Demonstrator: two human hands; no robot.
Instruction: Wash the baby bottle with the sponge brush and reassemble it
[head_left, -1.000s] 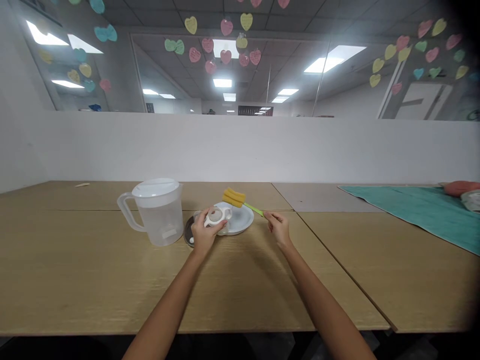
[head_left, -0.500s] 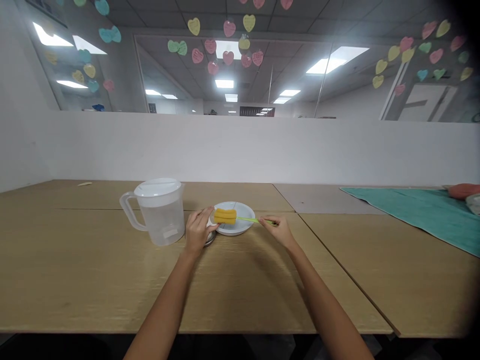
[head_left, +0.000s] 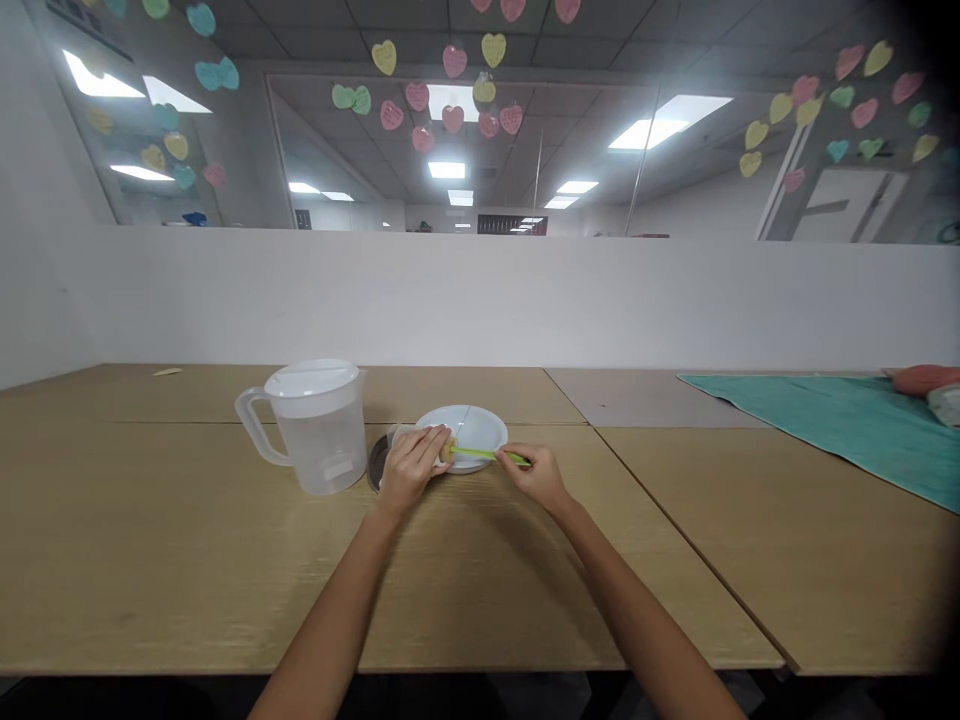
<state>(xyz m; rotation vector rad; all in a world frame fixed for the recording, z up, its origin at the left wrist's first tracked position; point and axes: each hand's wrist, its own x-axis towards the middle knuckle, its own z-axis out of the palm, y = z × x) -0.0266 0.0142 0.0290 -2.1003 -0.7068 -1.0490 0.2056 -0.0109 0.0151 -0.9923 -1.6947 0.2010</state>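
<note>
My right hand (head_left: 536, 477) grips the green handle of a sponge brush (head_left: 476, 454), held nearly level and pointing left. The brush's yellow sponge head is mostly hidden at my left hand (head_left: 412, 468). That hand is wrapped round a clear cup (head_left: 402, 432) lying on its side, with its mouth toward the brush; much of it is covered by my fingers. Behind both hands sits a white round plate (head_left: 484, 428). A dark round dish or lid (head_left: 376, 465) shows partly beside my left hand.
A clear plastic pitcher (head_left: 326, 440) with a white lid stands left of my left hand, its handle facing left. A teal cloth (head_left: 832, 415) covers part of the table at right, with an orange-red item (head_left: 926, 379) on it. A white wall (head_left: 480, 300) rises behind the table.
My right hand has moved left with the brush, and the yellow sponge head, in full view before, has gone into the cup. My left hand has shifted slightly right, uncovering more of the dark dish.
</note>
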